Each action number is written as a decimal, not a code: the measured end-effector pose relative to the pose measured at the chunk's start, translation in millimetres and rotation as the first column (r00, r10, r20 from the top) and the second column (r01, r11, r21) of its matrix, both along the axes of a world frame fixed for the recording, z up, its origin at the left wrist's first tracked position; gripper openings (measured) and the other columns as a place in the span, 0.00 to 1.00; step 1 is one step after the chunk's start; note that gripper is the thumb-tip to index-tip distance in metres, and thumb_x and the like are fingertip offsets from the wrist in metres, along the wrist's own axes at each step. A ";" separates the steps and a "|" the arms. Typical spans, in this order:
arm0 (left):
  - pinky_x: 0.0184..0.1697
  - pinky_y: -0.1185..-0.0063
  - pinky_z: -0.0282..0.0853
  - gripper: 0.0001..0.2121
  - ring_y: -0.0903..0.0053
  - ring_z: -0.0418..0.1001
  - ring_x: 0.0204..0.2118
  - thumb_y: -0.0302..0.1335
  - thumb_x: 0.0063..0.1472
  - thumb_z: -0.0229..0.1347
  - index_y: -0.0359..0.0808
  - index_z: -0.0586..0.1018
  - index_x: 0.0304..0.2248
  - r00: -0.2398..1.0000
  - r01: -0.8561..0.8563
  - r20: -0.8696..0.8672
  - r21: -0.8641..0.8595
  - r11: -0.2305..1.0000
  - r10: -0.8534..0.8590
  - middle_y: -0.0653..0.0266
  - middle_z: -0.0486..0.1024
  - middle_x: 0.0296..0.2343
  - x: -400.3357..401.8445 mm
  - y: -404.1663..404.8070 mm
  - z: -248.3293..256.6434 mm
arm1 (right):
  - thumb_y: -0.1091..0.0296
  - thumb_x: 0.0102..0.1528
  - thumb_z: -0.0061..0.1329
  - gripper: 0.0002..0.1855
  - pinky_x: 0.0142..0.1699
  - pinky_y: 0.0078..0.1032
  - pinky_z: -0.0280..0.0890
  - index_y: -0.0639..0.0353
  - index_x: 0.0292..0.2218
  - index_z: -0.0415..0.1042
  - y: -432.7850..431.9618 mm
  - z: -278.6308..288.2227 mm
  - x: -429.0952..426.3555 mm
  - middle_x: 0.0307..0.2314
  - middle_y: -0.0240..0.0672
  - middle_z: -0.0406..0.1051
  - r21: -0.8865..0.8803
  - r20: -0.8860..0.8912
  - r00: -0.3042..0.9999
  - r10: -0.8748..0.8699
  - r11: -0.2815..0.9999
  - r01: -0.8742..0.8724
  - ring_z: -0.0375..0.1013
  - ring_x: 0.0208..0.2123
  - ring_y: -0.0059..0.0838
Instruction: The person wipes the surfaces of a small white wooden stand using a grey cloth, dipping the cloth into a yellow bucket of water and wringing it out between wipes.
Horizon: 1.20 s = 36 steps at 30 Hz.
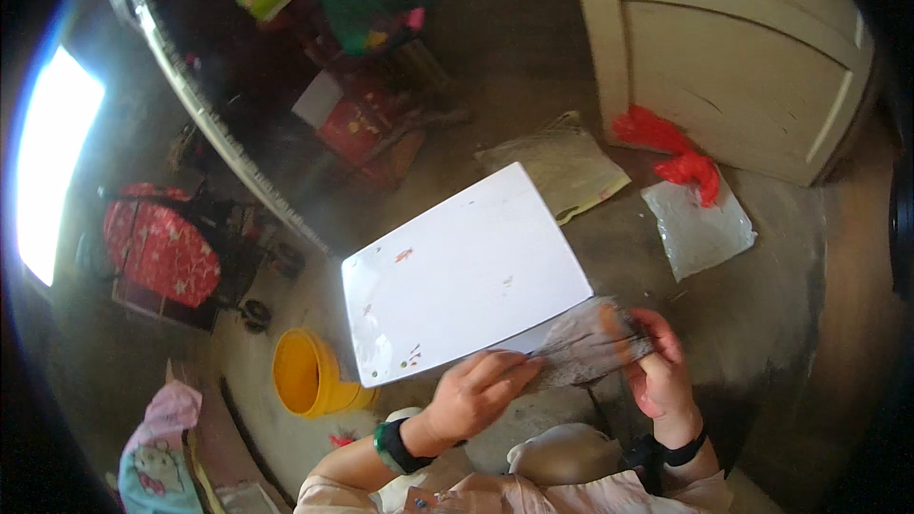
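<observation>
A grey-brown cloth (pixel 582 346), wrinkled and with an orange-brown patch, is stretched between my two hands at the near right corner of a white tabletop (pixel 471 271). My left hand (pixel 475 392) grips the cloth's left end, close to the table's near edge. At the other end, my right hand (pixel 660 364) holds it with the thumb below and the fingers partly hidden behind. Orange-brown scraps (pixel 404 255) and small dark bits (pixel 414 353) lie on the tabletop, mostly towards its left side. A glossy, wet-looking patch (pixel 375 353) shows near the left corner.
Yellow buckets (pixel 305 371) stand left of the table. Beyond it lie a flat sack (pixel 564 164), a white plastic bag (pixel 700 221) and a red bag (pixel 689 164) by a cream door (pixel 728 64). A red star-patterned seat on wheels (pixel 164 250) is at left.
</observation>
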<state>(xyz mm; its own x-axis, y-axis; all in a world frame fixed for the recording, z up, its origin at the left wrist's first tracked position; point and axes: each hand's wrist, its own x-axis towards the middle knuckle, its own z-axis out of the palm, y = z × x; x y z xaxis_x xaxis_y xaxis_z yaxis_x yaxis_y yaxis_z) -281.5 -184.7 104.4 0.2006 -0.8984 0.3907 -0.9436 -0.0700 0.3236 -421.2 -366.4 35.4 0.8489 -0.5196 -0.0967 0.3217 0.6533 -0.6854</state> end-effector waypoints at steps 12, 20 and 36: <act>0.35 0.86 0.63 0.07 0.85 0.68 0.32 0.22 0.60 0.45 0.30 0.70 0.37 0.323 -0.561 -0.942 -0.267 0.784 -0.089 0.65 0.72 0.31 -14.4 25.6 12.3 | 0.84 0.41 0.41 0.23 0.42 0.33 0.62 0.61 0.41 0.68 18.2 28.9 7.0 0.36 0.41 0.67 -0.998 -0.060 0.988 -0.145 -0.016 -0.063 0.66 0.37 0.41; 0.31 0.82 0.70 0.07 0.80 0.74 0.27 0.27 0.58 0.49 0.33 0.74 0.33 -0.195 -0.542 -0.979 0.055 0.838 -0.061 0.64 0.75 0.28 42.5 50.7 39.7 | 0.75 0.50 0.45 0.09 0.40 0.19 0.61 0.66 0.36 0.68 -26.0 -1.6 -11.7 0.32 0.32 0.70 -0.476 -0.291 0.945 0.147 0.835 -0.276 0.68 0.34 0.22; 0.45 0.80 0.63 0.22 0.81 0.66 0.40 0.35 0.61 0.46 0.34 0.62 0.51 0.350 0.212 -0.934 0.148 0.966 0.066 0.61 0.70 0.38 -13.4 -4.3 18.4 | 0.47 0.56 0.33 0.30 0.54 0.31 0.55 0.60 0.52 0.54 36.4 -3.1 22.1 0.47 0.37 0.60 0.083 0.067 0.957 0.281 0.955 -0.286 0.60 0.50 0.32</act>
